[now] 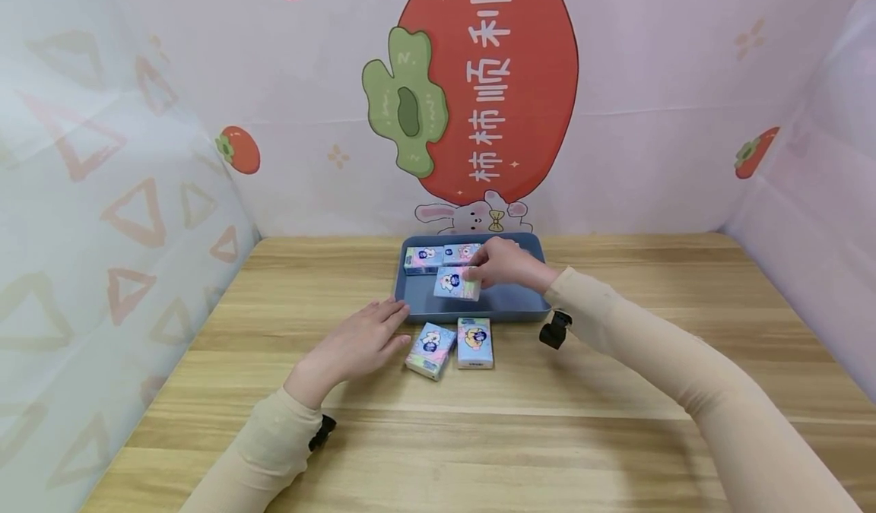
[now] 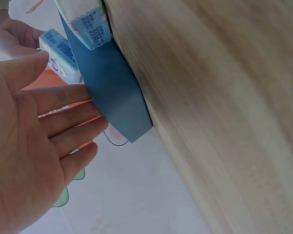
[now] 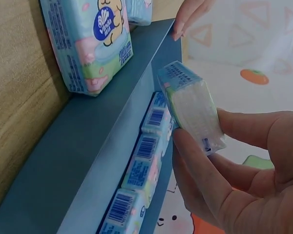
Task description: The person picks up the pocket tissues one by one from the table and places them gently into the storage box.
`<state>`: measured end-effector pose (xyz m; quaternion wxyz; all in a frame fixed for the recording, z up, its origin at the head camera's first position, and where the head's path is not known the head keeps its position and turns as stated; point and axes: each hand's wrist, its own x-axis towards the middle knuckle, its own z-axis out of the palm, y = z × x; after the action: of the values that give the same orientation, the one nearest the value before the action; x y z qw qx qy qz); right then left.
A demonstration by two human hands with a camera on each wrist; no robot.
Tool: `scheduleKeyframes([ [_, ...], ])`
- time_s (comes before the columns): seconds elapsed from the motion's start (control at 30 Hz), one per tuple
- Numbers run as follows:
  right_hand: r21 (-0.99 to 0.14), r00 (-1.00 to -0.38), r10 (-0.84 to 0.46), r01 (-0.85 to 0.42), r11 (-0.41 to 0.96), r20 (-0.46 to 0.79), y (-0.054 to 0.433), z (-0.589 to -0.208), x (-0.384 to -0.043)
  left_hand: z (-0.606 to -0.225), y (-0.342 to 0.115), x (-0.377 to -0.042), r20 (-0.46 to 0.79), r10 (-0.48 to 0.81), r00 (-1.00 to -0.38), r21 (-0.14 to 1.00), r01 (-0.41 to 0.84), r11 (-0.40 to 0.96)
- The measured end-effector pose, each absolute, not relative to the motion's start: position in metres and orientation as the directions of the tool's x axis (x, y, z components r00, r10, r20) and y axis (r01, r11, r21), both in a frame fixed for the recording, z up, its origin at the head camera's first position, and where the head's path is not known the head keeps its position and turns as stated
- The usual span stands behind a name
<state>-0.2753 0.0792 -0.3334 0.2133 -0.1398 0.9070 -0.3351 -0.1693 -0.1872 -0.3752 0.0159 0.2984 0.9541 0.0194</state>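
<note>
My right hand (image 1: 506, 264) pinches a small pastel tissue pack (image 1: 452, 283) between thumb and fingers, above the blue-grey tray (image 1: 513, 304). The right wrist view shows that tissue pack (image 3: 193, 105) tilted, its white tissues visible through the clear side. My left hand (image 1: 352, 342) reaches the tray's near left corner, its fingers extended. In the left wrist view the fingertips of this hand (image 2: 34, 126) lie against the tray wall (image 2: 112, 87). Other packs sit in a row along the tray's far side, among them a left one (image 1: 424, 258); my right hand partly hides the row.
Two more tissue packs lie on the wooden table (image 1: 424, 437) just in front of the tray: an angled one (image 1: 431, 351) and a straighter one (image 1: 475, 344). A printed cloth backdrop (image 1: 650, 156) rises behind the table, with similar cloth at both sides.
</note>
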Motion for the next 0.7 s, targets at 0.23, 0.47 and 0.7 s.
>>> scheduleKeyframes([
  [0.23,-0.656,-0.871,-0.388,-0.106,0.747,-0.302,0.074,-0.335,-0.284,-0.377,-0.188,-0.169,-0.02,0.562,-0.827,0.058,0.56,0.826],
  [0.47,-0.638,-0.879,-0.376,-0.112,0.762,-0.295,0.069,-0.337,-0.295,-0.379,-0.189,-0.17,-0.008,0.568,-0.823,0.054,0.567,0.822],
  [0.7,-0.63,-0.888,-0.35,-0.092,0.771,-0.299,0.065,-0.338,-0.304,-0.378,-0.188,-0.17,-0.009,0.57,-0.822,0.052,0.569,0.821],
])
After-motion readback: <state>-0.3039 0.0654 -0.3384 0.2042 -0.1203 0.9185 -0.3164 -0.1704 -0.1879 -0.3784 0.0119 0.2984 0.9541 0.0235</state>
